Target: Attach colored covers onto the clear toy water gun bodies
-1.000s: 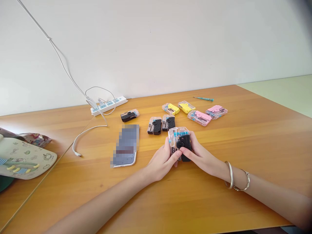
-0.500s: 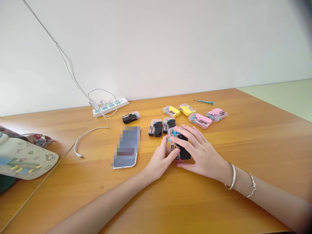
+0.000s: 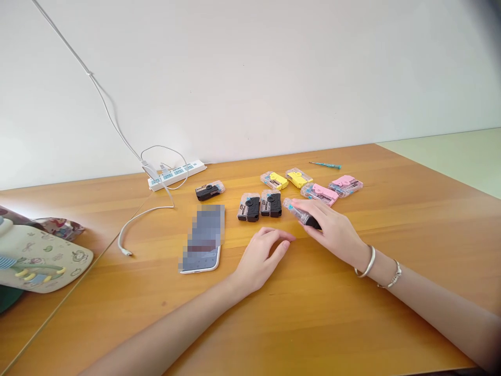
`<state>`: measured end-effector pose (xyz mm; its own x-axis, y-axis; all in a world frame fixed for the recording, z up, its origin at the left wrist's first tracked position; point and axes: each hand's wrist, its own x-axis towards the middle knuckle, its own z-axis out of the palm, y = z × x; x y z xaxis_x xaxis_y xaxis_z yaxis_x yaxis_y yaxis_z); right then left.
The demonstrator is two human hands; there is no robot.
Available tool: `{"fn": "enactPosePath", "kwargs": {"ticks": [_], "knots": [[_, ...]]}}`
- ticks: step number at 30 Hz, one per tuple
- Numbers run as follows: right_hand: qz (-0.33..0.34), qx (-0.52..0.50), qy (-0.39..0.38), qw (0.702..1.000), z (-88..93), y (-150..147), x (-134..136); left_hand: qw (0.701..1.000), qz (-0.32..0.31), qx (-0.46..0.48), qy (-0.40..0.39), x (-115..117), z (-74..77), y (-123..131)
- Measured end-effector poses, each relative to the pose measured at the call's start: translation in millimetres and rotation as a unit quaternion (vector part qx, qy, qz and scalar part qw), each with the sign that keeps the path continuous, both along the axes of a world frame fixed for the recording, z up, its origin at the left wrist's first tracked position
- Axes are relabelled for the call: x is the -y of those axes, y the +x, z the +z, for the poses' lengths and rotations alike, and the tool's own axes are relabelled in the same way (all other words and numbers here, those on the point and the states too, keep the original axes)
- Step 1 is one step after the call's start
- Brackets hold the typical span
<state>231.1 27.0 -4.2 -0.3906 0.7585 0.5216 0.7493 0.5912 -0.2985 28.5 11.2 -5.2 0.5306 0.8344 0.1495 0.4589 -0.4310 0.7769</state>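
Observation:
In the head view, my right hand point(image 3: 332, 227) grips a flat, pocket-sized black-and-clear plastic device point(image 3: 303, 215) with blue bits inside. It is held tilted on its narrow side, just above or on the table, and my fingers hide part of it. My left hand point(image 3: 260, 256) rests to its left, fingers loosely bent, thumb apart, holding nothing. Beyond the hands lie two similar black-and-clear devices, a left one point(image 3: 249, 207) and a right one point(image 3: 271, 203). Another black one point(image 3: 209, 190) lies farther back on the left.
Behind my right hand are yellow devices point(image 3: 299, 178) and pink devices point(image 3: 346, 185), and a thin blue-handled screwdriver point(image 3: 325, 165). A phone point(image 3: 201, 258) lies left of my left hand. A power strip point(image 3: 178, 174) with a white cable point(image 3: 146, 210) sits by the wall. A patterned bottle point(image 3: 47, 256) lies far left.
My left hand has let go of the black-and-clear device and dropped slightly back. My right hand has carried the device to the right and tipped it onto its narrow side.

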Motion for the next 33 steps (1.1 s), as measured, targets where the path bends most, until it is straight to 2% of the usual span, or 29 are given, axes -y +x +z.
{"fn": "enactPosePath", "kwargs": {"ticks": [7, 17, 26, 33], "knots": [[-0.037, 0.026, -0.011, 0.999, -10.0, 14, -18, 1.0, -0.018, 0.005, 0.016, -1, -3.4, 0], [0.033, 0.109, -0.038, 0.993, -15.4, 11, -24, 0.998, -0.004, -0.031, 0.049, 2, -4.9, 0], [-0.042, 0.047, 0.019, 0.998, -13.0, 9, -22, 0.995, -0.002, -0.044, 0.084, 2, -7.0, 2], [-0.01, 0.062, -0.016, 0.998, -16.3, 6, -19, 0.996, -0.008, -0.028, 0.079, 3, -7.4, 1]]}}
